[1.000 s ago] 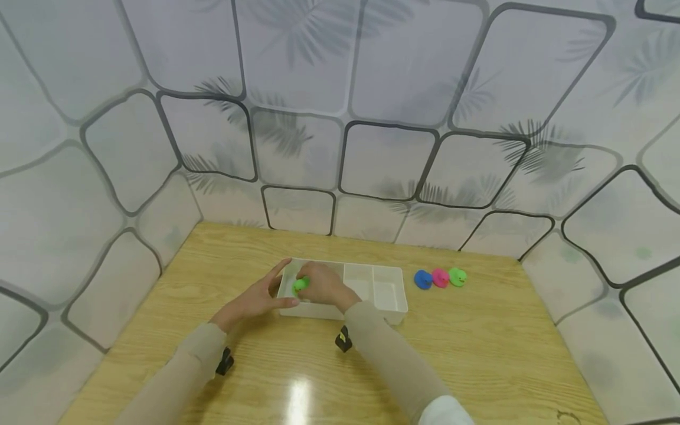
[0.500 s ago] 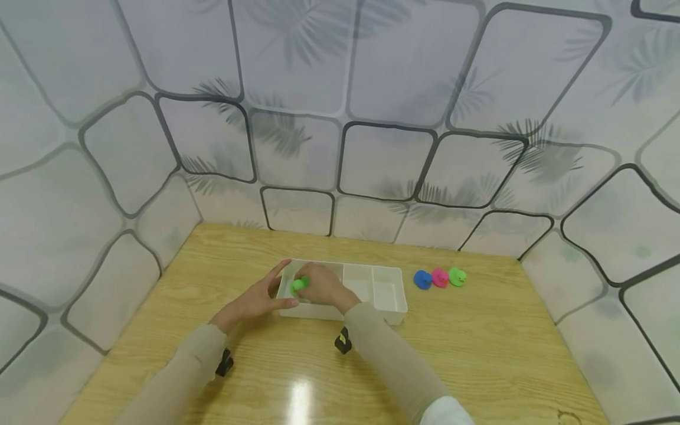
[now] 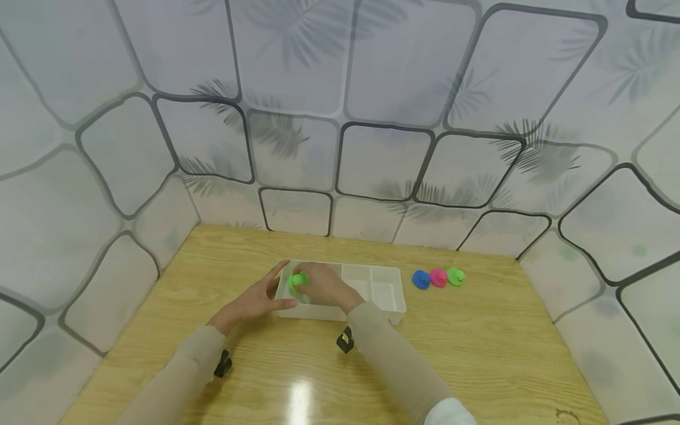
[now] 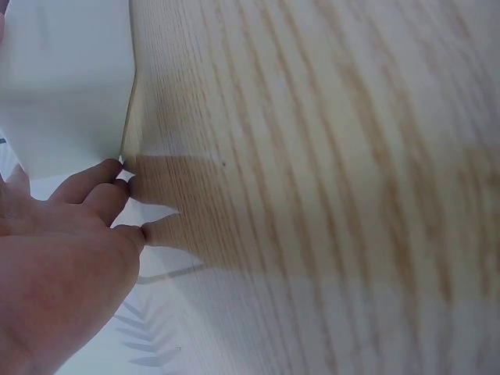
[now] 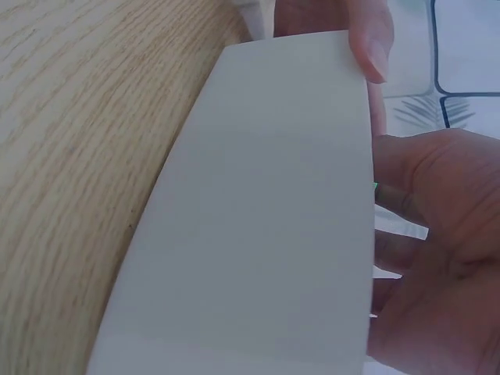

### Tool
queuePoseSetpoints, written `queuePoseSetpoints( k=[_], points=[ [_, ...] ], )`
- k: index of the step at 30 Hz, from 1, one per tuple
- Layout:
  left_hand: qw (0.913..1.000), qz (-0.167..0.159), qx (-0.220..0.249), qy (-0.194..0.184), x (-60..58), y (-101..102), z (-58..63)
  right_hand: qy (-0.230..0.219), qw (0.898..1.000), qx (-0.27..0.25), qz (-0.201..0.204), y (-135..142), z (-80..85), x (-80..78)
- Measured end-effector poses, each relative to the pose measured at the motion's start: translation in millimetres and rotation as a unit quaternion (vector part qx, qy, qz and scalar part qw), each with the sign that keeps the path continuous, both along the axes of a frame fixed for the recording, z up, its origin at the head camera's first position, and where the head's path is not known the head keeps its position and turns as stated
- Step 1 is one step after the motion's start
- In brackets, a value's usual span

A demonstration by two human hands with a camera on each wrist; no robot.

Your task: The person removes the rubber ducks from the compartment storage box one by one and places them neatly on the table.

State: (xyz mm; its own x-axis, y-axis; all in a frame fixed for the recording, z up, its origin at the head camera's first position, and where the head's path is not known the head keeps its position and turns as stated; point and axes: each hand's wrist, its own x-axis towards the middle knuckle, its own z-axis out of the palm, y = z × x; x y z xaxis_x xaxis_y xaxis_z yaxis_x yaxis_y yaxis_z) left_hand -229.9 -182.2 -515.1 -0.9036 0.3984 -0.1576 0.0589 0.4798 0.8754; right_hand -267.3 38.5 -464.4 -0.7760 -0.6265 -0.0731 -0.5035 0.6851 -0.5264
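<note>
A white divided box [image 3: 386, 289] lies lengthwise on the table. My left hand [image 3: 257, 301] grips its left end, thumb at the front rim and fingers round the far side; in the left wrist view other fingers [image 4: 86, 183] touch the box's lower edge. My right hand [image 3: 325, 286] reaches into the left compartment and holds a small green rubber duck [image 3: 295, 284]. Its fingertips are partly hidden there. In the right wrist view the box wall [image 5: 258, 203] covers most of the duck and the fingers' ends.
To the right of the box, a blue duck [image 3: 421, 280], a pink duck [image 3: 438, 277] and another green duck [image 3: 455, 276] stand in a row on the wooden table [image 3: 478, 342]. Patterned cloth walls [image 3: 388, 159] enclose the table at the back and sides.
The green duck in my right hand has turned and shifted slightly within the left compartment. My left hand keeps its place on the box, and the row of ducks stays put.
</note>
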Motion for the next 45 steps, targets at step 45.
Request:
queuePoseSetpoints(
  k=[45],
  points=[
    [0.9998, -0.013, 0.015, -0.004, -0.9, 0, 0.0, -0.114, 0.971, -0.203, -0.045, 36, 7.7, -10.2]
  ],
)
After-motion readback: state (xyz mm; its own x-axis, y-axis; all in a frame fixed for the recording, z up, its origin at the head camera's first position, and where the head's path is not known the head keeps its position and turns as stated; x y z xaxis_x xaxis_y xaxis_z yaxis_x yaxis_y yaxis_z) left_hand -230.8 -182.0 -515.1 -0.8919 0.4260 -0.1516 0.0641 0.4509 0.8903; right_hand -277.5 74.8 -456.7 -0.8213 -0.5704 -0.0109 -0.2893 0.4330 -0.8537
